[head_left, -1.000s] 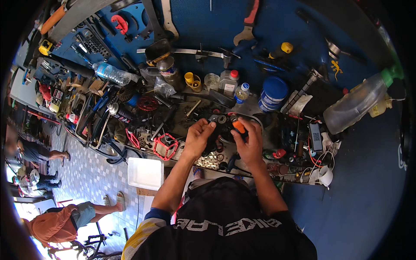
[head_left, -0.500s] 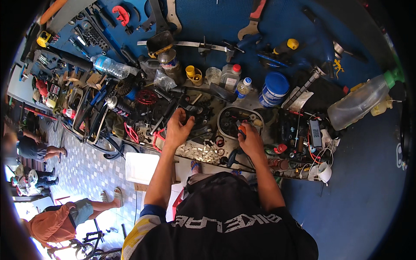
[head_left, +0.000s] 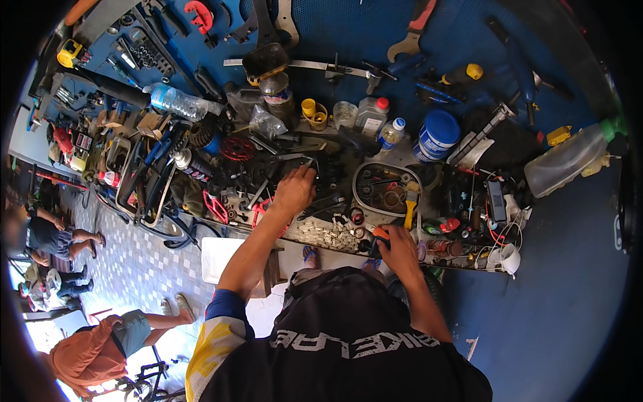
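Observation:
My left hand [head_left: 295, 192] reaches over the cluttered workbench, its fingers bent and close together at the dark metal parts. A small silvery piece [head_left: 309, 161] shows at its fingertips; what they pinch is too small to make out. At the bench's front edge, my right hand [head_left: 400, 249] is closed around a tool with an orange-and-black handle [head_left: 381, 236]; its working end is hidden. Between and beyond the hands sits an oval tray [head_left: 358, 195] of small parts, with a yellow-handled brush [head_left: 410, 206] at its right side. Several shiny chain pieces [head_left: 328, 234] lie near the front edge.
Behind the tray stand a blue tub [head_left: 439, 134], a small capped bottle [head_left: 392, 133] and a yellow cup [head_left: 313, 115]. A red chainring [head_left: 237, 149] and a spray can [head_left: 191, 164] lie left. Tools hang on the blue wall panel [head_left: 341, 30]. Another person [head_left: 94, 355] is at lower left.
My right hand has drawn back from the tray toward the front edge with the orange-and-black tool. My left hand has shifted right in the picture; the view has shifted slightly.

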Available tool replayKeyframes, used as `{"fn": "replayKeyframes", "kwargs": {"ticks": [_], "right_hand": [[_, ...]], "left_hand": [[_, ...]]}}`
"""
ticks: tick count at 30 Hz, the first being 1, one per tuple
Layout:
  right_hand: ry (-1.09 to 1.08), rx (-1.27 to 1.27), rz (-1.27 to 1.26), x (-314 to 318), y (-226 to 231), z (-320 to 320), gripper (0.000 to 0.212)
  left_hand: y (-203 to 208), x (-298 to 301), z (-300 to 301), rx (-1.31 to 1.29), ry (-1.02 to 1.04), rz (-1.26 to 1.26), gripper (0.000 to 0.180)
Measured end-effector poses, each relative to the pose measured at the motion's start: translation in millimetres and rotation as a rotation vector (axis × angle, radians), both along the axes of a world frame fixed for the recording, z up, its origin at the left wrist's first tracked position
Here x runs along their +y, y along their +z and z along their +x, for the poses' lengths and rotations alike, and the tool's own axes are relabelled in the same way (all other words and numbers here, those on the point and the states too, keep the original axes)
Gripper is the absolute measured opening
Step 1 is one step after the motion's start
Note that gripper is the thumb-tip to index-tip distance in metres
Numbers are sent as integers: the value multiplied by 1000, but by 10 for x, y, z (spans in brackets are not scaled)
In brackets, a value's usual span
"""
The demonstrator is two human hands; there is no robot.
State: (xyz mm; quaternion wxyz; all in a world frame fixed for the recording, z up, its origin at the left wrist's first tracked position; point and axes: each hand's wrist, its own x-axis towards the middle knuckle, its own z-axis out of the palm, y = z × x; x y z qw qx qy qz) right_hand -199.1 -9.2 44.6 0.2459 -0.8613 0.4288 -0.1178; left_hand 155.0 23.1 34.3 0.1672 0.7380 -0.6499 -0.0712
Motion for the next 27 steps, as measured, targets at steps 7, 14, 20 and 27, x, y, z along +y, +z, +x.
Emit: {"fn": "replayKeyframes", "kwargs": {"ticks": [7, 14, 20, 27], "right_hand": [[-164, 30, -98, 181, -141, 9, 41], [-297, 115, -215, 269, -188, 103, 47], [-299, 170, -210, 304, -120, 197, 56], [-229, 84, -150, 329, 131, 508, 58]], "left_hand": [[-115, -108, 98, -12, -56, 20, 36], [183, -15, 130, 404, 30, -31, 45], [469, 300, 207, 1851, 150, -30, 80], [333, 983, 471, 1321, 205, -420, 19]]}}
